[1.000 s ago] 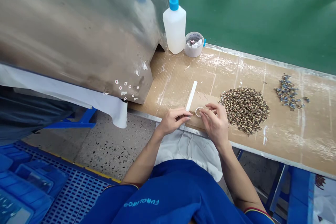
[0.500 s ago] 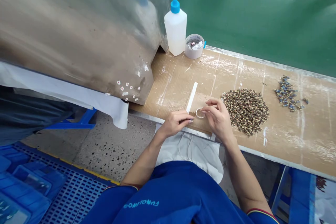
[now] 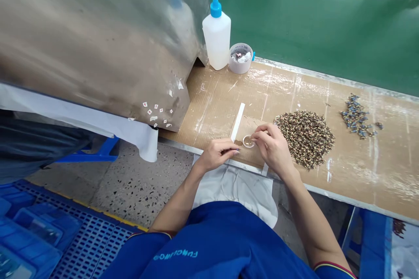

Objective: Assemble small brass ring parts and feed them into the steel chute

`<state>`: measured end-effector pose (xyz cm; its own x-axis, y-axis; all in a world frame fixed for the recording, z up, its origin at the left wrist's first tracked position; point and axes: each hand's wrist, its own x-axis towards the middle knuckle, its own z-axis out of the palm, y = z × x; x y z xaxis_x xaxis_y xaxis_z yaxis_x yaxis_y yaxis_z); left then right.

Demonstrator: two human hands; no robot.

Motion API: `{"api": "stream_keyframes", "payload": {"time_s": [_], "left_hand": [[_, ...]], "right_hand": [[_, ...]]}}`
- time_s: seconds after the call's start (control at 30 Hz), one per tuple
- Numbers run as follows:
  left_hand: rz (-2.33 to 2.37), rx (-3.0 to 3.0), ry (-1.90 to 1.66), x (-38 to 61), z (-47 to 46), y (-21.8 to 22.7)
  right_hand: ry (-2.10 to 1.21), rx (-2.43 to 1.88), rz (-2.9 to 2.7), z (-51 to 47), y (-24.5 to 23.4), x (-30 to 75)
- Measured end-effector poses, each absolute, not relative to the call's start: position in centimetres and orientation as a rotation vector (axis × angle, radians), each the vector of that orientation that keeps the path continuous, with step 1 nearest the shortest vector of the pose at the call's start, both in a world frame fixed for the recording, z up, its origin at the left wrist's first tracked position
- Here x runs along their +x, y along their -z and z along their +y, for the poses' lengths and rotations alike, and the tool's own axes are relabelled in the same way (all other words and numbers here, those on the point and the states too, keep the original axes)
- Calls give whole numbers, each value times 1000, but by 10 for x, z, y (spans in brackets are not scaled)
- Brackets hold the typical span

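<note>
My left hand (image 3: 218, 153) is closed in a pinch near the front edge of the cardboard-covered bench. What its fingertips hold, if anything, is too small to make out. Just across from it, my right hand (image 3: 272, 144) has thumb and fingers pressed together at the right rim of a small white ring (image 3: 244, 143). Whether those fingers grip a tiny piece cannot be told. To the right of this hand lies a heap of small brown-and-gold parts (image 3: 306, 139). A white strip (image 3: 238, 121) runs along the bench beyond my left fingertips.
A white bottle with a blue nozzle (image 3: 216, 41) stands at the back beside a tape roll (image 3: 241, 66) holding scraps. Blue-tinted small parts (image 3: 356, 115) lie farther right. A large metal panel (image 3: 131, 52) bounds the left; a green belt (image 3: 310, 30) runs behind.
Both hands stay in nearly the same place, with only slight finger movement. The right fingertips remain at the ring's rim. The whole view has shifted slightly.
</note>
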<state>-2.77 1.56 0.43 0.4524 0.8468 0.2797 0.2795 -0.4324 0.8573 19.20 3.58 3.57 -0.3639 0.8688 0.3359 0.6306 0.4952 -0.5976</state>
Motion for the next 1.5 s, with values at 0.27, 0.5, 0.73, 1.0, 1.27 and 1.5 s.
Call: {"api": "stream_keyframes", "payload": {"time_s": [0.27, 0.5, 0.73, 1.0, 1.27, 1.5], "left_hand": [[981, 1933, -916, -26, 16, -6], [997, 1905, -912, -26, 16, -7], [929, 1963, -939, -23, 16, -6], [973, 2114, -771, -19, 16, -1], [1006, 2171, -726, -16, 15, 0], [1000, 2183, -736, -16, 15, -1]], "right_hand": [[-700, -1162, -2071, 35, -34, 190], [-728, -1211, -1955, 37, -38, 195], [-960, -1254, -1371, 10, -38, 197], [-896, -1328, -1145, -12, -9, 177], [-996, -1292, -1238, -12, -6, 179], [-975, -1245, -1285, -14, -5, 176]]}}
